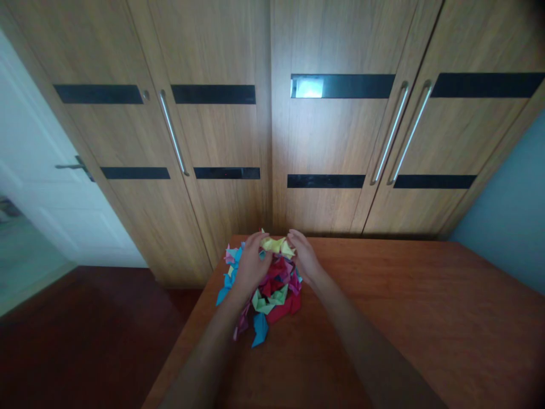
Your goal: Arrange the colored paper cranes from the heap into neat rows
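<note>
Now flanking yellow origami pc. [275,246] w/ L hand [252,266] & R hand [305,258], half-curled, can't tell if gripping; at far end of multicol. origami pile [272,289] on worktop [392,301].

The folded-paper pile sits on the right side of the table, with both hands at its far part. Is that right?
Not quite: the head view shows the folded-paper pile on the table's left side. The left hand and right hand are at its far part.
</note>
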The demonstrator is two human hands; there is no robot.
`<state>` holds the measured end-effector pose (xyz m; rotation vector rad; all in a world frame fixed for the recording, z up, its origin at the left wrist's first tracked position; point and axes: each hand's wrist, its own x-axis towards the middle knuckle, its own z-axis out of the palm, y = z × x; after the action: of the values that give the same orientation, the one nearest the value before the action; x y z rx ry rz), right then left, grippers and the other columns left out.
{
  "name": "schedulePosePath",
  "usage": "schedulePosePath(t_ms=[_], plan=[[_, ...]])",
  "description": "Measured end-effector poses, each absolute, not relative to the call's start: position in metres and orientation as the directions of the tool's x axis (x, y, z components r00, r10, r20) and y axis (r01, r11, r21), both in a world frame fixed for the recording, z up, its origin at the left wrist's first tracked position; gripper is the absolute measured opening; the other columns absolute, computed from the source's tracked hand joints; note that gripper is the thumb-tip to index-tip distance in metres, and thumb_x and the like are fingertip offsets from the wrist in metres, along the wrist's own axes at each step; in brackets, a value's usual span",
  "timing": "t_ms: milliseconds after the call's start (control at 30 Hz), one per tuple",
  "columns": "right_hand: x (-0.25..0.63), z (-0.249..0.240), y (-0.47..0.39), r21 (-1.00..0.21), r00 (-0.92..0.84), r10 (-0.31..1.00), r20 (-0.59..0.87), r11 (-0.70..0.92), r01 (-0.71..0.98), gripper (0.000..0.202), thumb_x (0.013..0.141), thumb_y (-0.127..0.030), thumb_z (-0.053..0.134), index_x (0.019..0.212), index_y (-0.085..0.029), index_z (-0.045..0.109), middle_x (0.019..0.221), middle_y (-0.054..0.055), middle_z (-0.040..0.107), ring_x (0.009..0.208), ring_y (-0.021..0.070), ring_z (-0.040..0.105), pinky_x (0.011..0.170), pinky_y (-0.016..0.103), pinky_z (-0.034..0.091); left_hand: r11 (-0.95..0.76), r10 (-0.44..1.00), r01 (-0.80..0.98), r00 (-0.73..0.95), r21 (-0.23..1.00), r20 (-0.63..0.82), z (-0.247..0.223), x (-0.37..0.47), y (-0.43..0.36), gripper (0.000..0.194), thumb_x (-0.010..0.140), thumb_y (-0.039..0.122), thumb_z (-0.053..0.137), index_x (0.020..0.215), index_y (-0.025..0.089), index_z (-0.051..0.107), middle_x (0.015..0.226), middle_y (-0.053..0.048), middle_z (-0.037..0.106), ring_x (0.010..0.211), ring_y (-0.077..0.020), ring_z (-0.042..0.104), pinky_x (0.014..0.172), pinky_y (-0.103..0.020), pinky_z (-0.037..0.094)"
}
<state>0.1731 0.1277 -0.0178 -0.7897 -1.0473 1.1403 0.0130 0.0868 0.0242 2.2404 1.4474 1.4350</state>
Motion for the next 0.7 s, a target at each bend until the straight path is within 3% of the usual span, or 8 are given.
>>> schedulePosePath(t_ms=[233, 367, 500, 700], plan=[[0.185, -0.022, 0.123, -0.932, 0.058, 0.963, 0.264, 0.270, -0.242, 0.030, 0.089, -0.033, 0.056, 0.115, -0.018, 0.055, 0.117, 0.007, 0.057, 0.100, 0.0190, 0.058, 0.086, 0.039, 0.049, -0.444, 0.808, 0.821, 0.193, 0.360, 0.557, -0.002, -0.034, 0.059, 0.024, 0.085, 0.028, 0.051, 0.103, 0.021, 0.064, 0.123, -0.009, 0.055, 0.116, -0.0260, 0.050, 0.100, -0.047, 0.040], [0.215, -0.040, 0.111, -0.963, 0.099, 0.963, 0.249, 0.257, -0.084, 0.028, 0.074, -0.029, 0.066, 0.100, -0.021, 0.062, 0.107, 0.005, 0.064, 0.099, 0.0183, 0.060, 0.094, 0.038, 0.044, -0.453, 0.802, 0.851, 0.261, 0.264, 0.537, -0.014, -0.031, 0.036, 0.028, 0.088, 0.030, 0.049, 0.111, 0.022, 0.061, 0.127, -0.009, 0.053, 0.118, -0.0259, 0.050, 0.099, -0.045, 0.042], [0.235, -0.064, 0.091, -0.956, 0.144, 0.947, 0.289, 0.278, 0.088, 0.026, 0.072, -0.030, 0.061, 0.096, -0.021, 0.062, 0.096, 0.005, 0.068, 0.090, 0.0186, 0.063, 0.087, 0.037, 0.049, -0.467, 0.790, 0.874, 0.346, 0.132, 0.507, -0.023, -0.027, 0.020, 0.032, 0.085, 0.032, 0.053, 0.116, 0.023, 0.059, 0.128, -0.010, 0.053, 0.120, -0.0287, 0.048, 0.102, -0.052, 0.036], [0.233, -0.085, 0.053, -0.935, -0.005, 0.965, 0.262, 0.255, 0.246, 0.024, 0.075, -0.019, 0.052, 0.096, -0.021, 0.063, 0.093, 0.004, 0.068, 0.087, 0.0177, 0.064, 0.080, 0.033, 0.051, -0.477, 0.786, 0.877, 0.397, 0.056, 0.474, -0.029, -0.023, 0.013, 0.037, 0.086, 0.030, 0.051, 0.122, 0.021, 0.054, 0.127, -0.009, 0.056, 0.120, -0.0279, 0.047, 0.106, -0.053, 0.031]])
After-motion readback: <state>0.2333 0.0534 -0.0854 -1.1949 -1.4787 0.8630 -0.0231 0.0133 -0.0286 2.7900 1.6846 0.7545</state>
